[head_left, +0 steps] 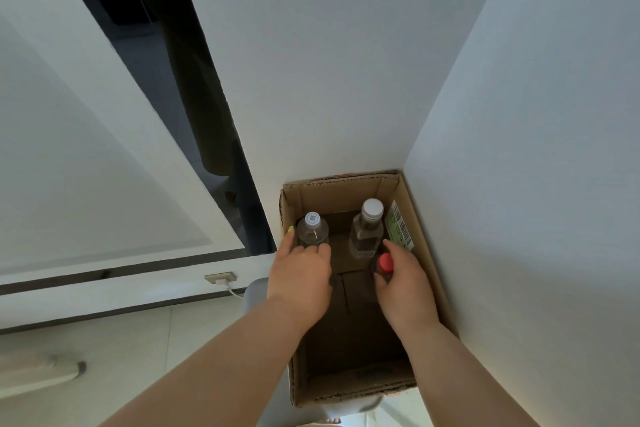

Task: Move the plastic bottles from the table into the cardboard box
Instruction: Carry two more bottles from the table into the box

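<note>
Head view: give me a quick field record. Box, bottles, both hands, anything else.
container: cardboard box, open top, set in a wall corner
bottles in box: three visible, all upright
bottle 1: clear bottle, far-left corner, coded cap
bottle 2: white-capped bottle, far right
bottle 3: red-capped bottle, near right
left hand: gripping bottle 1
right hand: gripping bottle 3
box wall: green barcode label, right side
table: not in view
</note>
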Available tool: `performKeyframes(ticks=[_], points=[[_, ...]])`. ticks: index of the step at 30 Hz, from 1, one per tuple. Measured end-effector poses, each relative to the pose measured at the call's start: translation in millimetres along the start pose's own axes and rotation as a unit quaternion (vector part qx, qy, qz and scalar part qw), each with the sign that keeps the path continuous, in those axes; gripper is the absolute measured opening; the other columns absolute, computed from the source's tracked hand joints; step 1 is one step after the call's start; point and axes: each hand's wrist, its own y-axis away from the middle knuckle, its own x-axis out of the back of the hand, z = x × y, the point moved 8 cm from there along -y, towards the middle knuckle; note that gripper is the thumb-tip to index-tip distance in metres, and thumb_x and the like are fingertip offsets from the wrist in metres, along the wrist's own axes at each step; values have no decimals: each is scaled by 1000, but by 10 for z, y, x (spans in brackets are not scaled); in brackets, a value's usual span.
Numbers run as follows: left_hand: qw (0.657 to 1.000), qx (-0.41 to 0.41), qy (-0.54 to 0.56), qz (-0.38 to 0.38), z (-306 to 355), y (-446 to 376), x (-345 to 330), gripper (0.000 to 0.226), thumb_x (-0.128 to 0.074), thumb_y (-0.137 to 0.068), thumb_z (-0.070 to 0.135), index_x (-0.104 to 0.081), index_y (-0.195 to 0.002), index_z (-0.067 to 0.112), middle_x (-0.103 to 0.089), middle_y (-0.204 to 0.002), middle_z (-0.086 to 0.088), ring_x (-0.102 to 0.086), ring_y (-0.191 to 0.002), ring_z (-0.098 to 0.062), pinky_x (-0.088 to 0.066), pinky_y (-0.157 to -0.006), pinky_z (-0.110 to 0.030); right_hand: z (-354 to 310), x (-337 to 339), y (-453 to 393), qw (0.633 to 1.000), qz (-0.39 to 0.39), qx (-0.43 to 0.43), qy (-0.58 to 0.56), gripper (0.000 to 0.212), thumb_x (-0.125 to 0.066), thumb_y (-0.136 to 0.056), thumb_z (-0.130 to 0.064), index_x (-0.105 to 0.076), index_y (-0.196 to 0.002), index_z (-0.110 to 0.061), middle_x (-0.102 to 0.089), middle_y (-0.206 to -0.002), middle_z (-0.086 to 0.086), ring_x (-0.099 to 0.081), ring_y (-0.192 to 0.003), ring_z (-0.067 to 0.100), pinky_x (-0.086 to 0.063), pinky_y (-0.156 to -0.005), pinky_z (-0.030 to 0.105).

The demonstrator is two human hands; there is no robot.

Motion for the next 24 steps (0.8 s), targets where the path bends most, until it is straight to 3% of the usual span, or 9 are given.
performKeyframes(ticks=[6, 9, 11, 13, 14, 17, 20, 22, 24], points=[[996, 29, 81, 38, -113, 89, 140, 71, -72, -77, 53, -43, -138, 32, -60, -135, 9, -52, -133, -16, 1, -124, -51, -188, 142, 64, 998, 29, 52, -8, 60, -71, -88, -12, -48, -143, -22, -56, -141, 0, -51, -133, 20, -31, -100, 22], [979, 71, 177, 69, -296, 193, 307, 73, -70, -80, 53, -36, -142, 37, -56, -141, 12, -49, -136, -15, -8, -125, -52, -414, 290, 124, 994, 62, 88, -22, 57, -70, -89, -19, -49, -142, -26, -56, -138, -9, -50, -129, 9, -32, -97, 13], [950, 91, 283, 93, -454, 293, 452, 74, -72, -81, 51, -34, -143, 42, -53, -144, 14, -48, -132, -10, -25, -121, -41, -631, 428, 184, 989, 87, 112, -51, 57, -70, -89, -20, -50, -142, -27, -55, -137, -11, -47, -127, 3, -26, -93, 2], [919, 88, 366, 118, -586, 439, 643, 77, -74, -82, 47, -29, -144, 47, -47, -146, 20, -42, -125, 4, -31, -107, -20, -912, 586, 283, 978, 104, 154, -90, 55, -71, -89, -18, -52, -140, -25, -56, -134, -10, -46, -123, -1, -24, -91, -7], [910, 78, 384, 134, -637, 527, 766, 78, -75, -82, 45, -27, -144, 51, -45, -144, 25, -39, -121, 11, -27, -100, -12, -1063, 662, 350, 973, 105, 180, -105, 56, -72, -89, -18, -51, -140, -25, -56, -134, -9, -46, -122, -2, -27, -94, -6], [887, 65, 415, 190, -812, 885, 1216, 78, -73, -83, 47, -24, -142, 60, -38, -132, 43, -38, -115, 25, -23, -91, -3, -1469, 840, 584, 959, 68, 229, -151, 59, -72, -89, -26, -46, -141, -38, -53, -140, -12, -51, -127, 7, -42, -106, 22], [843, 46, 479, 242, -995, 1348, 1659, 72, -73, -84, 44, -32, -142, 57, -44, -136, 43, -44, -127, 17, -31, -105, -14, -1829, 971, 964, 944, 7, 247, -218, 60, -72, -85, -38, -43, -134, -56, -51, -142, -28, -54, -123, -3, -44, -96, 15], [790, 10, 553, 266, -1090, 1708, 1916, 67, -72, -82, 42, -42, -141, 50, -50, -143, 32, -48, -133, 6, -37, -112, -29, -2054, 1076, 1297, 926, -12, 269, -267, 62, -69, -76, -48, -45, -133, -59, -51, -138, -35, -55, -123, -9, -45, -90, 5], [752, -21, 595, 283, -1168, 2085, 2093, 64, -69, -78, 44, -47, -137, 50, -54, -144, 26, -51, -134, 0, -41, -111, -36, -2234, 1154, 1674, 910, -19, 290, -294, 64, -66, -70, -54, -47, -131, -60, -51, -137, -38, -54, -122, -11, -43, -88, 1]])
